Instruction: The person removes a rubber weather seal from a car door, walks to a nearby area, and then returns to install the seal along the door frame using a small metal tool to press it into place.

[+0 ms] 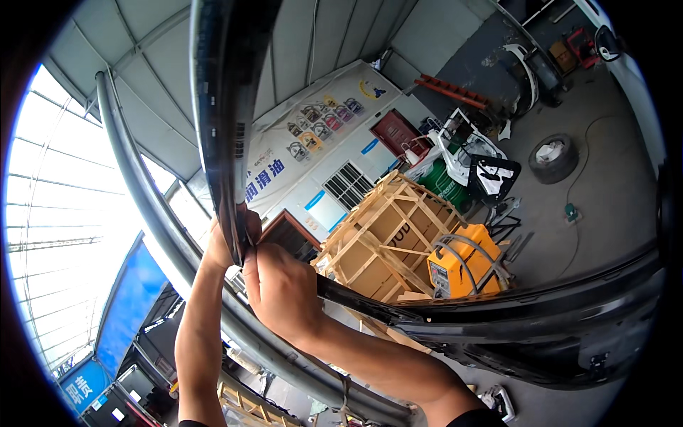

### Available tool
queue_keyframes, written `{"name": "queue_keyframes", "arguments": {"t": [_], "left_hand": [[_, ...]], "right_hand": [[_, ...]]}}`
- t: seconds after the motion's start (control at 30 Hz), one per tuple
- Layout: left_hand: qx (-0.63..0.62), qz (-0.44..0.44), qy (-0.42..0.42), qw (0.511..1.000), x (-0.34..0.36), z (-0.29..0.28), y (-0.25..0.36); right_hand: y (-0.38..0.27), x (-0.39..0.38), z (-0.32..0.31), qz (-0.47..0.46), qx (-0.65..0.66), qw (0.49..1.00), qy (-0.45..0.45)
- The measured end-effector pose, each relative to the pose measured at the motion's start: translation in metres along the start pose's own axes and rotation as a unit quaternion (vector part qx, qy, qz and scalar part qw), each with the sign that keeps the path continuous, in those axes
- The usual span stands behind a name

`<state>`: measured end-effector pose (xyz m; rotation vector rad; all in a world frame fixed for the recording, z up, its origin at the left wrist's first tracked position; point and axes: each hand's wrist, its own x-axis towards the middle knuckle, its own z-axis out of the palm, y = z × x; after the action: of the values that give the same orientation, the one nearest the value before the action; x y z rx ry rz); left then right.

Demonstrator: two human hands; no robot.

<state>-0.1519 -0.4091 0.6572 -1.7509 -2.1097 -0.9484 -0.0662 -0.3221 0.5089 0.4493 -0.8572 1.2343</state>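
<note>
A black car door (pixel 512 334) spans the view, its glossy upright frame (pixel 228 107) rising from the corner where both my hands work. My left hand (pixel 222 242) is closed around the lower end of this upright, its fingers mostly behind it. Pressed against the same corner from the right, my right hand (pixel 281 288) has thumb and fingers pinched together on the frame's edge. A thin dark strip seems to run along that edge, but I cannot make out whether it is a separate piece.
A grey metal pole (pixel 153 206) curves close behind my hands. Beyond the door are a wooden crate (pixel 380 249) with cardboard inside, a yellow machine (pixel 462 263) with a hose or cable, a green drum (pixel 445 185), a tire (pixel 553 158) and an orange ladder (pixel 452 91).
</note>
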Motion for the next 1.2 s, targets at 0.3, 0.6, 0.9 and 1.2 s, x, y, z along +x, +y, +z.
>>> {"name": "queue_keyframes", "arguments": {"t": [0.3, 0.6, 0.9, 1.2], "left_hand": [[0.083, 0.018, 0.025, 0.996, -0.007, -0.019, -0.019], [0.051, -0.174, -0.107, 0.978, -0.007, 0.01, 0.044], [0.11, -0.076, -0.102, 0.986, -0.018, 0.017, 0.037], [0.086, 0.021, -0.097, 0.991, 0.006, 0.017, 0.005]], "right_hand": [[-0.018, 0.003, -0.016, 0.016, -0.011, 0.999, -0.043], [0.033, -0.043, -0.019, -0.063, -0.337, 0.938, -0.049], [0.089, -0.055, -0.028, -0.212, -0.333, 0.919, -0.023], [0.118, -0.051, -0.039, -0.187, -0.345, 0.919, -0.032]]}}
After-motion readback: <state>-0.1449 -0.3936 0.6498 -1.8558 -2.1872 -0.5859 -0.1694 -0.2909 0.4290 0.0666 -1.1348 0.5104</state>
